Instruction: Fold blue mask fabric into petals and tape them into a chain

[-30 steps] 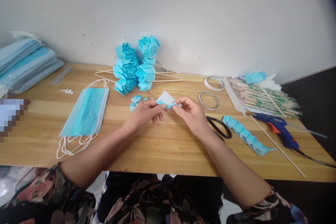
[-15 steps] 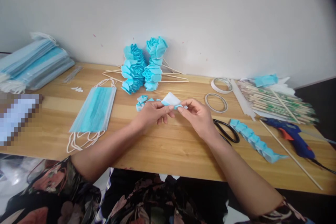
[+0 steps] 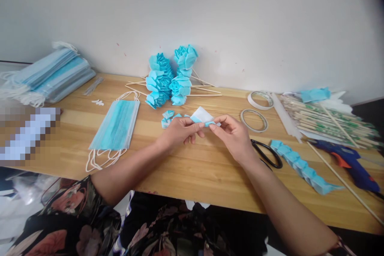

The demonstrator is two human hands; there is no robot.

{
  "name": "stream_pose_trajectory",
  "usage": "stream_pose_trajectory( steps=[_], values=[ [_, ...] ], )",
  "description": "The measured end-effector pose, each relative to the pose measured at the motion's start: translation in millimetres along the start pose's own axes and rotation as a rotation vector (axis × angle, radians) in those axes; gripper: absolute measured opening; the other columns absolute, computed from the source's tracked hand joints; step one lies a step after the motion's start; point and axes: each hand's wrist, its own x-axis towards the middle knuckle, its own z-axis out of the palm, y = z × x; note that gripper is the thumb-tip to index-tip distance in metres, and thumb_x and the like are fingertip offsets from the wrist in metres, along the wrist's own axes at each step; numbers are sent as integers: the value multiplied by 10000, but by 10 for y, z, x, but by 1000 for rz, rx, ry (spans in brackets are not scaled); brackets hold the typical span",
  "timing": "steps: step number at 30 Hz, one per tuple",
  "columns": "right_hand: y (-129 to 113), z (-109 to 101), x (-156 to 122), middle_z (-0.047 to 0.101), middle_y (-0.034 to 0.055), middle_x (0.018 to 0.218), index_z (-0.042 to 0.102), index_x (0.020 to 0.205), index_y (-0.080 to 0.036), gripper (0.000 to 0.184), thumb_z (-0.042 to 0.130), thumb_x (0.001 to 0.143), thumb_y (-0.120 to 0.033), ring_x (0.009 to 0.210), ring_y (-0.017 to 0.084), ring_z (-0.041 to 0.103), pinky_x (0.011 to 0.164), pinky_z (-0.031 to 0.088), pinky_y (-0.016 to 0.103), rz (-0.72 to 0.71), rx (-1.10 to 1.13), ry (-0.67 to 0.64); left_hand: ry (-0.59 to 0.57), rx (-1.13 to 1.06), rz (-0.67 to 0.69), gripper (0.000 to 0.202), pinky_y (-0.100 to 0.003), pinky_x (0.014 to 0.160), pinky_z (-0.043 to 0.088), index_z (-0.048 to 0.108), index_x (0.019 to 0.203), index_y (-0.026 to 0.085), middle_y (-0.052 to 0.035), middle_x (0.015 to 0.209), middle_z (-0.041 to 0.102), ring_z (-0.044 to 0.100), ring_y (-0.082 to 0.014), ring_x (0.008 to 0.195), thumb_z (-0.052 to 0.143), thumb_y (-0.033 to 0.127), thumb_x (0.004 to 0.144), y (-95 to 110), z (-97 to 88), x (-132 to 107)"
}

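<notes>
Between my two hands is a small piece of blue-and-white mask fabric [image 3: 202,114], its white face up and its near edge folded over in blue. My left hand [image 3: 181,131] pinches the left part of that edge between thumb and finger. On the right part, my right hand [image 3: 232,134] is closed with thumb and fingertips. Just behind my left hand lie several small folded blue pieces [image 3: 169,119], partly hidden by it. Black-handled scissors [image 3: 267,154] rest beside my right wrist, which covers part of them.
Blue fabric flowers on sticks [image 3: 160,80] lie at the back. Face masks [image 3: 115,126] and a larger mask stack [image 3: 57,74] are leftward. Rightward are tape rolls [image 3: 254,121], a folded blue strip [image 3: 301,166], a blue glue gun [image 3: 349,162], a loose stick [image 3: 342,180] and bundled sticks [image 3: 321,120].
The whole scene sits slightly farther right in the view, as the camera has turned a little left. Both hands keep the same pinch on the fabric piece.
</notes>
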Motion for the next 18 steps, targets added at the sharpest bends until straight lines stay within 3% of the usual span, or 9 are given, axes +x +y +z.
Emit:
stream_pose_trajectory(
  steps=[9,13,18],
  values=[
    [-31,13,6,655,-11,774,627,855,-218,157,709,801,-341,674,126,561,642,452,267,2,30,6,6,-17,-1,283,-180,421,319,704,682,123,24,461,553,429,-47,393,649,338,858,3,7,-5],
    [-23,29,15,659,-8,817,597,993,-236,253,708,786,-330,753,152,609,722,488,304,22,95,1,6,3,-19,259,-179,418,332,702,689,129,25,465,560,438,-48,388,661,331,846,-8,8,-7],
    [-16,31,21,633,-23,787,568,1163,-251,401,695,793,-340,730,155,592,716,478,319,48,86,-2,13,20,-19,245,-182,417,324,689,682,128,27,465,555,421,-47,382,667,320,833,8,13,-12]
  ],
)
